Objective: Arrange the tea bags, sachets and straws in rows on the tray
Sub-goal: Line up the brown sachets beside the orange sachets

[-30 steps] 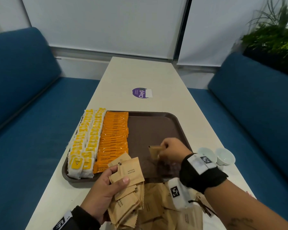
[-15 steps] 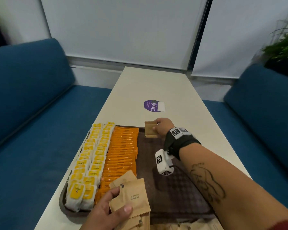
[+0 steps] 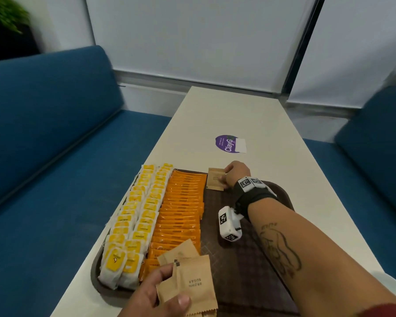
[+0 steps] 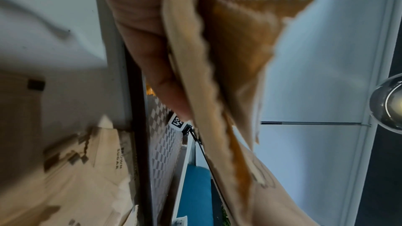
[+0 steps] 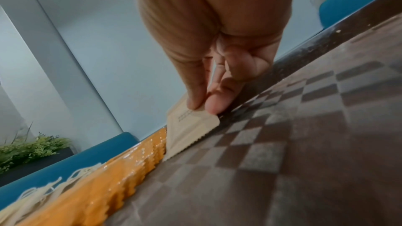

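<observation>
**Sugar packet reaches the far end of the tray**

Reaching out from the near side, the right hand has carried one brown sachet to the tray's far edge. Thumb and fingers pinch its right side. It leans tilted, one corner down, touching the orange sachets on its left. It is flat, square, papery. The left hand grips a spare bunch near the body.

The right hand has carried one brown sugar sachet from the near pile down to the tray's far edge.
</observation>
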Motion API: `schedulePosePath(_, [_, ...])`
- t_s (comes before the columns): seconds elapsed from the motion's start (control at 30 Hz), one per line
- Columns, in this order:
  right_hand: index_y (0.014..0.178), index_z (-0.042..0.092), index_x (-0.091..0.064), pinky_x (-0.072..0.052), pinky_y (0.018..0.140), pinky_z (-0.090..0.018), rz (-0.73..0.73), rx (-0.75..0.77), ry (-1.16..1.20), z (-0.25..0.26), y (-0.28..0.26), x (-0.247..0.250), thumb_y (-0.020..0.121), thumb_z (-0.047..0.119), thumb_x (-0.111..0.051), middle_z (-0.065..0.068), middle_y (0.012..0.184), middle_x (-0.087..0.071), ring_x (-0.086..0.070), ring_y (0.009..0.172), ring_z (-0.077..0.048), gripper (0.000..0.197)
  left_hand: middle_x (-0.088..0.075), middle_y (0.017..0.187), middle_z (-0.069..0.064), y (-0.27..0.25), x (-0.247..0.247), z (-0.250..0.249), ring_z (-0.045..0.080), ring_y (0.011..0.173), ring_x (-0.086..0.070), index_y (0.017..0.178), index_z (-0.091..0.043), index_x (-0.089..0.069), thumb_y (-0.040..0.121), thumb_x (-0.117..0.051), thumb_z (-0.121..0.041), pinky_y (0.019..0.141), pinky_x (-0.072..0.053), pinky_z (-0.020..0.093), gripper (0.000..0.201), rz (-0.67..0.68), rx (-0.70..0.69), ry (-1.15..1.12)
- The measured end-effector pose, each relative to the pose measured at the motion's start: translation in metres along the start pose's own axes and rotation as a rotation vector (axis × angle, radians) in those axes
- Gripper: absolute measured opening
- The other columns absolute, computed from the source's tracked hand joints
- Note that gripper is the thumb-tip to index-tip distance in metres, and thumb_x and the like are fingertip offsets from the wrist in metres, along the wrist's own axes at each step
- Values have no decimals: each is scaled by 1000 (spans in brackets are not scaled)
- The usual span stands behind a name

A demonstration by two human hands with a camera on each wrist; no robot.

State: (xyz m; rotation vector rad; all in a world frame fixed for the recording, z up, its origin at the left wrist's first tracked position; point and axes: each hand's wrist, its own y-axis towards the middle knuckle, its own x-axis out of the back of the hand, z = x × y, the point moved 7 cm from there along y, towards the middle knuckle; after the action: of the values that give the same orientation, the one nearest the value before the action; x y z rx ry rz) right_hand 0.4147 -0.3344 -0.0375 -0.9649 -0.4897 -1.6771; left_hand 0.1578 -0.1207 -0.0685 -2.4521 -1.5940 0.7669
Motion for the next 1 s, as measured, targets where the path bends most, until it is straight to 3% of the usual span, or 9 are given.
schedulePosePath(0.17, [87, 13, -52, -55, 83, -35, 20, -8, 3, 1, 6, -3, 78, 9, -74, -10, 95, -64, -67, 85, -24, 24, -75, 89, 1, -1, 1, 2, 15, 79, -71, 105, -11, -59, 1, -91, -42, 57, -53, 18, 114, -24, -4, 36])
schedulePosePath(0.23, [84, 11, -53, -55, 86, -37, 40, -11, -15, 2, 6, -6, 79, 10, -74, -12, 94, -65, -68, 88, -26, 22, -75, 90, 2, -2, 0, 1, 15, 80, -71, 106, -11, -59, 2, -91, -42, 57, -53, 18, 113, -20, -11, 45])
schedulePosePath(0.4, [112, 6, -54, -49, 92, -32, -8, -7, -2, -3, 3, 3, 80, 13, -74, -12, 116, -61, -60, 106, -28, 38, -75, 92, 5, -7, -4, -6, 19, 82, -72, 108, -13, -58, 6, -92, -43, 58, -54, 20, 111, 3, -7, 45])
schedulePosePath(0.5, [110, 10, -55, -49, 90, -32, -34, 37, 145, 5, -21, 22, 83, 17, -71, -8, 111, -60, -60, 104, -24, 33, -74, 93, 8, -7, 0, -8, 20, 83, -72, 108, -14, -58, 6, -92, -42, 60, -55, 24, 112, -24, -14, 31])
schedulePosePath(0.6, [98, 13, -59, -47, 59, -25, 167, 140, 268, 28, -76, 33, 87, 22, -67, -3, 91, -62, -61, 72, -12, 17, -74, 92, 11, -7, 3, -10, 21, 81, -72, 109, -12, -58, 7, -93, -40, 60, -56, 26, 111, -77, -56, -2])
schedulePosePath(0.67, [89, 15, -61, -38, 51, -19, 381, 195, 260, 37, -128, 34, 86, 31, -66, 2, 78, -62, -55, 61, -7, 17, -74, 91, 11, -8, 3, -13, 21, 78, -72, 108, -11, -58, 12, -94, -34, 58, -55, 25, 106, -93, -91, -4])
schedulePosePath(0.83, [81, 19, -64, -40, 58, -23, 722, 190, 35, 18, -232, 17, 73, 41, -75, 8, 66, -63, -55, 58, -6, 26, -74, 89, 9, -14, 3, -20, 20, 76, -71, 106, -13, -57, 68, -75, 5, 60, -57, 28, 46, -171, -152, -38])
schedulePosePath(0.9, [78, 18, -63, -44, 67, -28, 766, 162, 101, 11, -255, 10, 71, 32, -79, 6, 67, -65, -57, 64, -9, 23, -74, 91, 7, -14, 5, -20, 22, 84, -70, 106, -16, -57, 68, -70, 0, 66, -55, 31, 43, -210, -180, -19])
schedulePosePath(1.0, [80, 12, -61, -52, 68, -24, 701, 107, 287, 3, -268, 4, 74, 12, -77, 0, 78, -68, -64, 72, -11, 18, -73, 97, 10, -16, 5, -18, 29, 94, -66, 106, -19, -57, 64, -70, -9, 74, -52, 37, 45, -253, -203, -12])
